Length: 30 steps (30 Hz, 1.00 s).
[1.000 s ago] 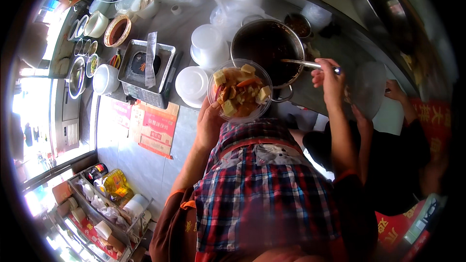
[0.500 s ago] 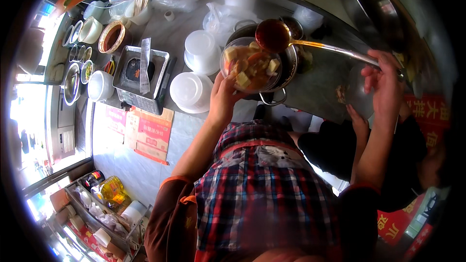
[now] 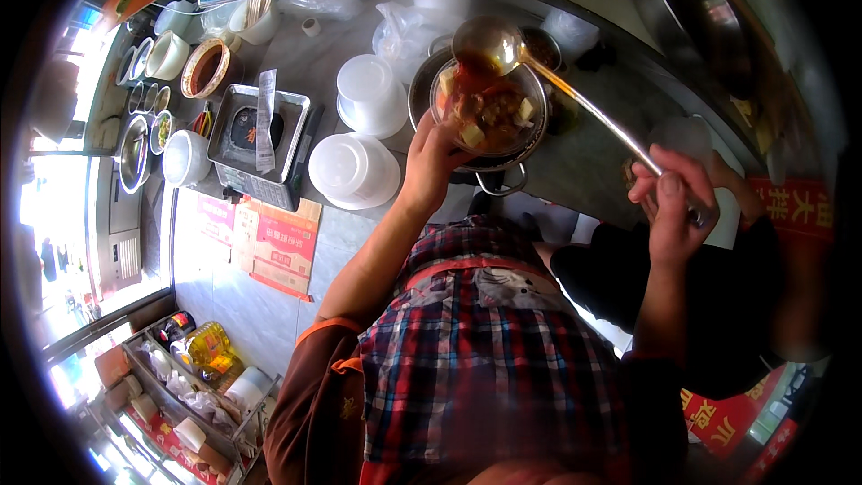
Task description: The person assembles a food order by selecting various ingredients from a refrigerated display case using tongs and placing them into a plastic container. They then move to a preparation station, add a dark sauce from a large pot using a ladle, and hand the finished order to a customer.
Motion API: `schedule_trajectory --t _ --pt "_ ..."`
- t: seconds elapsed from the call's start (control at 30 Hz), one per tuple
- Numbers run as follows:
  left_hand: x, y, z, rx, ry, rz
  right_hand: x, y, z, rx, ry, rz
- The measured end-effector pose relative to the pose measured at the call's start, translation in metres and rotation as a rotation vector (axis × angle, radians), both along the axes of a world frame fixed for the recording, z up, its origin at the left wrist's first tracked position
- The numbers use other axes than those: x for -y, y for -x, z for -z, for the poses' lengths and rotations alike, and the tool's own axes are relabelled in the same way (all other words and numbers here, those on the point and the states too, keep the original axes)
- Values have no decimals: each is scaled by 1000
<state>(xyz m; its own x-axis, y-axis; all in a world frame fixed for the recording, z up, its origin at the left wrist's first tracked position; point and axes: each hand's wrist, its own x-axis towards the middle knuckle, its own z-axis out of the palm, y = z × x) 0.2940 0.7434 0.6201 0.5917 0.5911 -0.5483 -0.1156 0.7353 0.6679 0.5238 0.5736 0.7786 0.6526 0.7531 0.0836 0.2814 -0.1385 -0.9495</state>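
A clear plastic bowl (image 3: 512,130) of pale cubes and reddish broth is held over a metal pot (image 3: 418,99). Gripping the bowl's left side is my left hand (image 3: 435,160), fingers wrapped under it. My right hand (image 3: 675,202) is closed round the long handle of a metal ladle (image 3: 593,108). The ladle's head is tipped above the bowl's far edge, and red broth runs from it into the bowl. Most of the pot's inside is hidden beneath the bowl.
Stacked white lidded tubs (image 3: 355,171) stand left of the pot. Farther left are a scale with a metal tray (image 3: 292,148), a sauce bowl (image 3: 206,69) and several containers. Another person's arm (image 3: 738,187) reaches in at the right, by a translucent bowl (image 3: 682,136).
The ladle has tipped over and its red broth is flowing into the bowl. My right hand has moved down and left. The bowl has shifted slightly right.
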Motion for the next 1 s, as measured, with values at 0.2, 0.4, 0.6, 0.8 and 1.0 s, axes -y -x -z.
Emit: schedule_trajectory --t 0.2,0.4,0.6,0.8,1.0 --pt "-4 10 -2 17 139 -56 24 6 -8 551 -1 -286" --pt "-6 38 -13 57 115 -120 19 7 9 397 -25 -177" --pt "6 75 -28 83 88 -102 -2 9 114 437 168 -370" --pt "23 88 -46 -22 155 -184 -22 11 177 502 243 -520" --pt "31 94 -46 -12 153 -223 -48 28 187 236 389 -454"
